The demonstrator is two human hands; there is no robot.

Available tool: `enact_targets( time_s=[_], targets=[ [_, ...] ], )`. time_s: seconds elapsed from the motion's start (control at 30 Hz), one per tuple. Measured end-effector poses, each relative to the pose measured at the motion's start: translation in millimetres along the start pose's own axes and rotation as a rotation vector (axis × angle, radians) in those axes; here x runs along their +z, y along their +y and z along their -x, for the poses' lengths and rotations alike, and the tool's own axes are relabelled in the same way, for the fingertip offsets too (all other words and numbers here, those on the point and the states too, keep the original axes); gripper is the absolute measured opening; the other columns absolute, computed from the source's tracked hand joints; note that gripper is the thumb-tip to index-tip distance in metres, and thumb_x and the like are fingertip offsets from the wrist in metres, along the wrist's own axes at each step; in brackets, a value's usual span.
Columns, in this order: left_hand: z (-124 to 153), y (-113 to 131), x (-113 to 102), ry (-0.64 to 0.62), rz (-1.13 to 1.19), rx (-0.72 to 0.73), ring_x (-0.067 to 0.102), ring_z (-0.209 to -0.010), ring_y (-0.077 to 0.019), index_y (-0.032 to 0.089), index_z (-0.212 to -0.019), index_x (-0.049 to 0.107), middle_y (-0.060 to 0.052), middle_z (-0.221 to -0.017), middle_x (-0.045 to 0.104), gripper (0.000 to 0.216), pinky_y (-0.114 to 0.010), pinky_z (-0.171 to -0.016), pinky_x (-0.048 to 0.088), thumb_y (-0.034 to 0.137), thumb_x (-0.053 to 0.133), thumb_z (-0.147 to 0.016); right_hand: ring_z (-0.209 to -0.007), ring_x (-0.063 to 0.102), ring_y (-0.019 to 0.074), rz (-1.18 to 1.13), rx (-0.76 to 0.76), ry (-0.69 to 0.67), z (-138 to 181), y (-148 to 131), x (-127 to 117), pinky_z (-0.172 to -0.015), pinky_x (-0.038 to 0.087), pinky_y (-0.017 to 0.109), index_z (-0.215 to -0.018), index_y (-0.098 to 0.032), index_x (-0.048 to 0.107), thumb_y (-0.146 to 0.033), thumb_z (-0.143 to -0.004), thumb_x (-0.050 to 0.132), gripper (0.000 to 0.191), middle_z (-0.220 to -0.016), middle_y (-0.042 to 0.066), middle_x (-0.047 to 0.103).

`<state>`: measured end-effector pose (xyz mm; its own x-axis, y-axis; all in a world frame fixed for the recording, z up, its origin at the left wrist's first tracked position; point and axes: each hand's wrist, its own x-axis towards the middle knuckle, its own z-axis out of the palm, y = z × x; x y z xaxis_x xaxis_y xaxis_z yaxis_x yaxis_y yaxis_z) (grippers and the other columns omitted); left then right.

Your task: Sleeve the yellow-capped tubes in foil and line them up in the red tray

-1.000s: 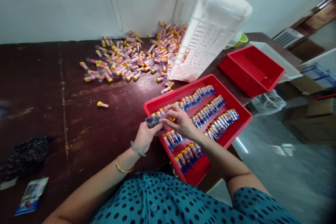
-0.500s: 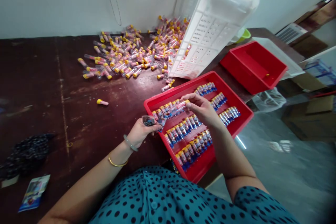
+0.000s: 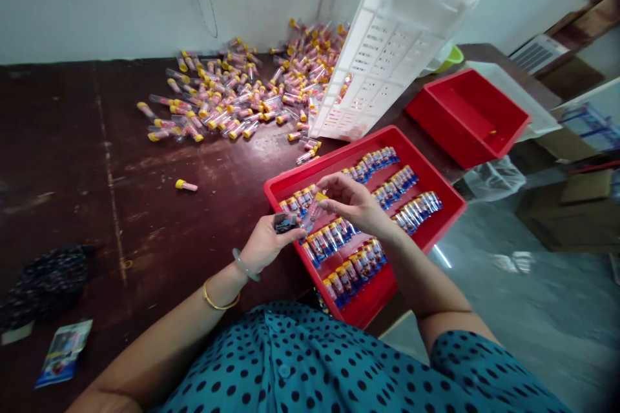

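My left hand (image 3: 271, 240), with a bangle on its wrist, grips a small dark printed packet (image 3: 285, 223) at the near left corner of the red tray (image 3: 369, 317). My right hand (image 3: 356, 203) pinches a clear tube with a yellow cap (image 3: 317, 203) and pink contents. The tube slants down toward the left fingers, its lower end at the packet; whether it is inside the packet I cannot tell. Below the hands, the tray holds rows of yellow-capped tubes in blue printed wrappers (image 3: 356, 271).
Loose capped tubes (image 3: 232, 100) lie piled by the wall, partly behind a tilted white crate (image 3: 382, 58). A single tube (image 3: 186, 185) lies apart. A red bin (image 3: 436, 122) stands right. Dark cloth (image 3: 43, 287) and a blue-white packet (image 3: 62, 353) lie left.
My right hand has moved left and slightly down, bringing the tube to the packet in my left hand. The tube has turned steeper. My left hand has shifted slightly right.
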<state>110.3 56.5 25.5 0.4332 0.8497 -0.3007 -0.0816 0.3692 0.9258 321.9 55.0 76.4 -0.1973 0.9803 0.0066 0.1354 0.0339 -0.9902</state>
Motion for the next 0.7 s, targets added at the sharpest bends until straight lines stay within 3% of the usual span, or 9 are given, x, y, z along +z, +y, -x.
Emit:
enact_targets(
  time_s=[0.1, 0.17, 0.27, 0.4, 0.7],
  targets=[
    [3.8, 1.4, 8.1, -0.028, 0.123, -0.053, 0.065, -0.084, -0.0212, 0.016, -0.093, 0.076, -0.005, -0.089, 0.075, 0.034, -0.032, -0.080, 0.052, 0.034, 0.084, -0.067, -0.082, 0.064, 0.0144, 0.067, -0.020, 0.080, 10.1, 9.1, 12.8, -0.076, 0.053, 0.028, -0.095, -0.020, 0.063, -0.036, -0.084, 0.070, 0.020, -0.099, 0.004, 0.066],
    [7.3, 2.1, 12.2, -0.061, 0.236, -0.117, 0.066, -0.086, -0.0222, 0.016, -0.099, 0.075, -0.006, -0.093, 0.075, 0.036, -0.032, -0.075, 0.054, 0.036, 0.082, -0.070, -0.089, 0.066, 0.0181, 0.105, -0.028, 0.083, 18.3, 15.9, 21.6, -0.083, 0.053, 0.032, -0.090, -0.020, 0.064, -0.036, -0.084, 0.070, 0.019, -0.101, 0.006, 0.068],
    [11.3, 2.3, 15.4, -0.059, 0.292, -0.171, 0.065, -0.082, -0.0203, 0.016, -0.099, 0.075, -0.006, -0.094, 0.074, 0.037, -0.028, -0.066, 0.054, 0.035, 0.083, -0.069, -0.103, 0.067, 0.0225, 0.133, -0.073, 0.146, 28.5, 22.6, 31.9, -0.095, 0.050, 0.036, -0.089, -0.020, 0.066, -0.033, -0.080, 0.075, 0.018, -0.104, 0.006, 0.071],
    [12.0, 0.7, 16.9, -0.057, 0.282, -0.174, 0.062, -0.076, -0.0169, 0.015, -0.096, 0.075, -0.005, -0.090, 0.072, 0.034, -0.025, -0.060, 0.050, 0.035, 0.083, -0.069, -0.103, 0.068, 0.0228, 0.155, -0.096, 0.194, 33.3, 24.5, 36.1, -0.097, 0.050, 0.038, -0.088, -0.022, 0.068, -0.034, -0.081, 0.074, 0.015, -0.103, 0.006, 0.073],
    [6.6, -2.9, 17.7, -0.066, 0.275, -0.148, 0.063, -0.080, -0.0178, 0.015, -0.099, 0.075, -0.005, -0.091, 0.072, 0.035, -0.027, -0.067, 0.052, 0.035, 0.081, -0.072, -0.106, 0.066, 0.0220, 0.047, -0.027, 0.158, 27.6, 30.2, 32.1, -0.100, 0.048, 0.038, -0.087, -0.021, 0.068, -0.034, -0.081, 0.074, 0.016, -0.104, 0.006, 0.072]
  ],
)
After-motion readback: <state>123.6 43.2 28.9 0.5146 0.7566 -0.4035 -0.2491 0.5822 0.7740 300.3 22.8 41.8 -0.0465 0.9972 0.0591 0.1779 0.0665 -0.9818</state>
